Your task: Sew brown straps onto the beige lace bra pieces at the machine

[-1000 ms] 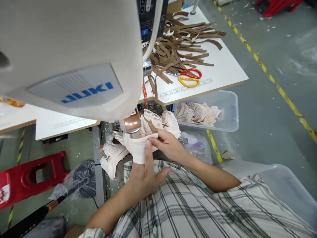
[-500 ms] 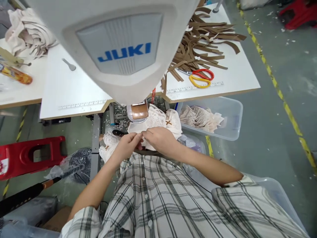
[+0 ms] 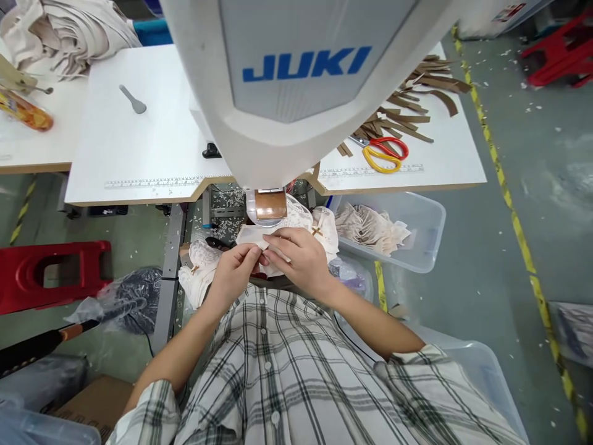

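My left hand (image 3: 236,267) is pinched shut, with thumb and finger on the edge of a soft, thin white cloth (image 3: 252,234). My right hand (image 3: 301,258) is bent and partly open, its fingers a little apart and their tips on the same cloth. I cannot tell how hard it grips. The cloth is right in front of my plaid shirt (image 3: 273,364), just on the near side of the round metal end with a shiny brown patch (image 3: 270,205), under the big white JUKI sewing machine (image 3: 287,142).

White lace pieces with little brown bows (image 3: 327,232) lie just to the right of the cloth, and more white lace (image 3: 199,272) is to the left, beside my left hand.

On the far side is a white worktop (image 3: 152,136). A small grey spoon-shaped tool (image 3: 134,100) lies on its left part. On its right part are scissors with red and yellow handles (image 3: 383,154), beside a pile of flat brown strips (image 3: 407,111). A clear plastic box (image 3: 428,238) on the right holds pale, crinkly cloth (image 3: 373,228).
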Tool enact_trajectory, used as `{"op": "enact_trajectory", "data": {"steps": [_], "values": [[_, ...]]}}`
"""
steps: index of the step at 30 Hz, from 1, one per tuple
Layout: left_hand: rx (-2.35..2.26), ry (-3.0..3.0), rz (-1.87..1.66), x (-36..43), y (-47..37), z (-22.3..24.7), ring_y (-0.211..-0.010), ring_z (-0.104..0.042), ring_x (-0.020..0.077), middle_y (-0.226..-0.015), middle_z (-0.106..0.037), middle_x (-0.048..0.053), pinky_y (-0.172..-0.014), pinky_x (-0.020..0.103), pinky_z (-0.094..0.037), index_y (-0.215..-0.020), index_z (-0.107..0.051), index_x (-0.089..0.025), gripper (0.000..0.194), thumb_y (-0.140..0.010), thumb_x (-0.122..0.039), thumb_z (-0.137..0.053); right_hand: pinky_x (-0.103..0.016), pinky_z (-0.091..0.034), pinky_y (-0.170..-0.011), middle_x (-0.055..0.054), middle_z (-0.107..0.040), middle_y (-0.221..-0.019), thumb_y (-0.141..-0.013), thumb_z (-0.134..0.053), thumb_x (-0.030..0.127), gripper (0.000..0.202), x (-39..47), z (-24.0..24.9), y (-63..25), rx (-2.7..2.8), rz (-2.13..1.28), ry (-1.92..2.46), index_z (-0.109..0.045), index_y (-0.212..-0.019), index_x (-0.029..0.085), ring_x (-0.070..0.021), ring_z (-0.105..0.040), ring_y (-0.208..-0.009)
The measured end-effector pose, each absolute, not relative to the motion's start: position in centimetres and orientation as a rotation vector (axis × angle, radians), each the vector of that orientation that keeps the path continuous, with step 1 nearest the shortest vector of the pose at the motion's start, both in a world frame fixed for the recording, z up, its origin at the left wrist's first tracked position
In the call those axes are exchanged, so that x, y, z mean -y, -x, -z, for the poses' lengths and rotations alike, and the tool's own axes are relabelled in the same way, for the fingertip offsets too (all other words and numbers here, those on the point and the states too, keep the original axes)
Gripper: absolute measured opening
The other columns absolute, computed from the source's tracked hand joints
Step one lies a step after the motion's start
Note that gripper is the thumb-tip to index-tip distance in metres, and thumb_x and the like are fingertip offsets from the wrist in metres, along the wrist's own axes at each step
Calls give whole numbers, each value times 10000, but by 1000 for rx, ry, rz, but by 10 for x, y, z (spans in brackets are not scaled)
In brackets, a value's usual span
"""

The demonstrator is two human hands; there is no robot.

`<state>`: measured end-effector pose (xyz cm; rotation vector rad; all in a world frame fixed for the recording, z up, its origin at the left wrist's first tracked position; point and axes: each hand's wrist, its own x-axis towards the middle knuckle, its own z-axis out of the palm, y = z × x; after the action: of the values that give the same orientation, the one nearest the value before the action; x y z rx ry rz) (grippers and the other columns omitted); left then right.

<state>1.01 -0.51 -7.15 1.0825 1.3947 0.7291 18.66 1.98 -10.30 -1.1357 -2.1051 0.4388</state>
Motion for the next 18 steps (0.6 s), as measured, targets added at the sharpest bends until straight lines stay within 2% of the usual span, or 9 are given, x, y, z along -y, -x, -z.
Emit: {"op": "enact_trajectory", "data": {"steps": [7,9,14,16,18], "values": [[-1447,-1132,-716,2,-14,71,-632,-546,129,-719,-657,24,-619,232,-448,-761,-652,-170,374,-945,-449,-484,-325,-516,-765,-74,-692,-900,-931,-612,278,141,-22,116,-182,1995,-468,1099,-732,-918,204,-190,-640,-872],[-1458,-1162,-710,-2,-14,73,-620,-539,127,-680,-637,19,-601,228,-430,-736,-646,-167,407,-950,-464,-468,-320,-517,-764,-69,-699,-901,-943,-587,264,156,-21,120,-182,2012,-477,1069,-735,-927,217,-186,-640,-869],[-1422,-1149,-609,-11,-3,82,-545,-463,106,-586,-563,-7,-530,214,-357,-677,-603,-162,407,-873,-519,-599,-271,-518,-746,-47,-723,-920,-965,-541,291,198,-47,128,-214,2241,-626,854,-729,-990,234,-153,-655,-861],[-1390,-1097,-609,-14,4,85,-566,-451,109,-630,-555,-4,-530,214,-350,-726,-615,-163,390,-879,-521,-596,-292,-520,-791,-53,-725,-957,-970,-509,288,221,-80,128,-249,2187,-542,1052,-709,-1042,226,-165,-652,-895],[-1364,-1015,-646,-15,9,85,-598,-448,112,-676,-546,1,-542,214,-358,-750,-607,-164,380,-874,-524,-607,-358,-506,-854,-100,-710,-1016,-971,-440,235,277,-124,123,-293,1960,-278,1446,-682,-1097,188,-208,-632,-944]]}}
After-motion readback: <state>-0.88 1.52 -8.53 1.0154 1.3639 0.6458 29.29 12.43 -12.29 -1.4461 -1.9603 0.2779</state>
